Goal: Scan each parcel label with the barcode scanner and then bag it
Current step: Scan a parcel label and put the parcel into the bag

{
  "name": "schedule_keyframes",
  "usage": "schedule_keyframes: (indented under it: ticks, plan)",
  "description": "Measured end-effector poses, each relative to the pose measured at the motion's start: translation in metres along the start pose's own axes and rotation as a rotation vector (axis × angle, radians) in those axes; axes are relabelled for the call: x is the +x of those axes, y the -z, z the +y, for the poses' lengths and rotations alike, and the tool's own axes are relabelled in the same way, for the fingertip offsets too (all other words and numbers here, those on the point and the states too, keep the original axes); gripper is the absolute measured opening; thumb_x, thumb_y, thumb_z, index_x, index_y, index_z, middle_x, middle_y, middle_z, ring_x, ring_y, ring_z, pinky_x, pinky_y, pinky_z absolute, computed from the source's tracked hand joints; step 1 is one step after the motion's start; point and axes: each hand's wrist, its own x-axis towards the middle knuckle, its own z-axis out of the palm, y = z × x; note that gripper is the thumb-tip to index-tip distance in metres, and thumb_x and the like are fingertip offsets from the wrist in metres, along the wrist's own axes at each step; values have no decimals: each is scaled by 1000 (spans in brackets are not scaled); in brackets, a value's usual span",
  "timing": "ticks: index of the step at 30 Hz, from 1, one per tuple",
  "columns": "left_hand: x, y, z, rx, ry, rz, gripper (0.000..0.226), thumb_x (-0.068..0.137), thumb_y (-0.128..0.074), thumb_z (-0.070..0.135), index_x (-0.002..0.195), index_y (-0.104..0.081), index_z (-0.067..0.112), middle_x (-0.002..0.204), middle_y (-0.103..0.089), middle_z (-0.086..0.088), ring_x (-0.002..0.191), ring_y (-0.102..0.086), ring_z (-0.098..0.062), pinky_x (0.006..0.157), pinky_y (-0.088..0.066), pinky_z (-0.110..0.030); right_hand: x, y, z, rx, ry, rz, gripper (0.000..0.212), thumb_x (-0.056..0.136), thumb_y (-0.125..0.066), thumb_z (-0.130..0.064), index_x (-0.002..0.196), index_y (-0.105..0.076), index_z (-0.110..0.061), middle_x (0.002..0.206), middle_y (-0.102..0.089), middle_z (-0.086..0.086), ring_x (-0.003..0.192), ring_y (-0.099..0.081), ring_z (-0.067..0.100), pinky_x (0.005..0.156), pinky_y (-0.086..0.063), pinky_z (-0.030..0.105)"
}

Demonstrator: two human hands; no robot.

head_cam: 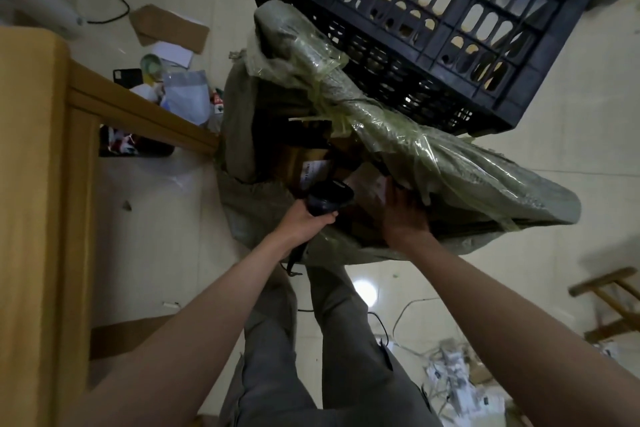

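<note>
Left hand (304, 218) grips the barcode scanner (329, 198) by its handle, head aimed into the mouth of the sack (485, 180). Right hand (401, 215), just right of the scanner, reaches into the same mouth, fingers on a small parcel (370, 180); whether they curl round it or just press, I cannot tell. A second boxed parcel with a white label (310, 172) sits inside the sack just above the scanner. Black crate (433, 28) stands behind the sack.

Step looks like bagging, or scanning inside the sack. Next likely calls for letting the parcel go and fetching another.
</note>
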Motion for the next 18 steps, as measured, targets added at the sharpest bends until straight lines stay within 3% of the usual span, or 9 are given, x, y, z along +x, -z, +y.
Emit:
schedule_keyframes:
  ticks: [2, 4, 6, 8, 10, 12, 16, 18]
  plan:
    - [-2, 6, -4, 7, 1, 24, 45, 85, -76, 29, 127, -64, 19, 119, -68, 4, 115, -60, -13, 101, -47, -30, 0, 7, -4, -11, -12, -94, 81, 103, -46, -28, 158, 11, -14, 161, -14, 17, 146, -25, 36, 115, -31, 52]
    - [-4, 14, -6, 25, -2, 29, 43, 86, -75, 27, 127, -65, 19, 118, -69, 3, 114, -60, -13, 92, -47, -23, -2, 7, -9, -8, 18, -71, 77, 103, -45, -24, 159, 7, -13, 162, -12, 16, 147, -21, 36, 115, -30, 51]
    - [-6, 21, -4, 52, -17, 47, 42, 86, -75, 26, 126, -65, 18, 116, -69, 3, 111, -60, -12, 84, -43, -19, -9, 4, -15, -49, 163, 50, 69, 102, -45, -18, 160, -8, -15, 163, -14, 13, 145, -24, 37, 116, -29, 49]
    - [-6, 29, -4, 101, -34, 64, 37, 86, -75, 25, 121, -68, 16, 111, -70, 0, 106, -61, -14, 83, -43, -20, -16, 1, -24, 15, 349, 120, 56, 99, -52, -30, 151, -37, -18, 155, -35, 12, 136, -39, 36, 112, -36, 47]
    - [-7, 37, -5, 146, -26, 63, 31, 86, -75, 26, 114, -71, 14, 104, -72, -3, 99, -64, -15, 79, -47, -24, -28, 1, -33, 147, 394, -71, 49, 92, -56, -56, 125, -60, -20, 123, -61, 7, 111, -61, 30, 94, -52, 43]
    - [-8, 44, -10, 133, 5, 29, 24, 86, -75, 25, 107, -72, 13, 95, -74, -7, 92, -69, -19, 76, -56, -29, -40, -8, -37, 112, 379, -293, 55, 83, -61, -68, 114, -62, -22, 106, -67, 3, 95, -66, 26, 82, -57, 39]
    - [-17, 55, -18, 201, 29, -97, 15, 88, -72, 20, 102, -70, 16, 86, -76, -11, 79, -70, -17, 73, -58, -29, -62, -33, -33, 73, 445, -475, 17, 92, -61, -31, 107, -65, -24, 115, -68, 8, 107, -64, 30, 77, -46, 30]
    - [-23, 59, -26, 261, 64, -153, 15, 87, -72, 16, 101, -68, 14, 81, -74, -10, 71, -69, -16, 65, -56, -26, -74, -33, -33, 141, 489, -571, 24, 89, -57, -16, 105, -72, -25, 110, -71, 2, 101, -64, 20, 81, -46, 27]
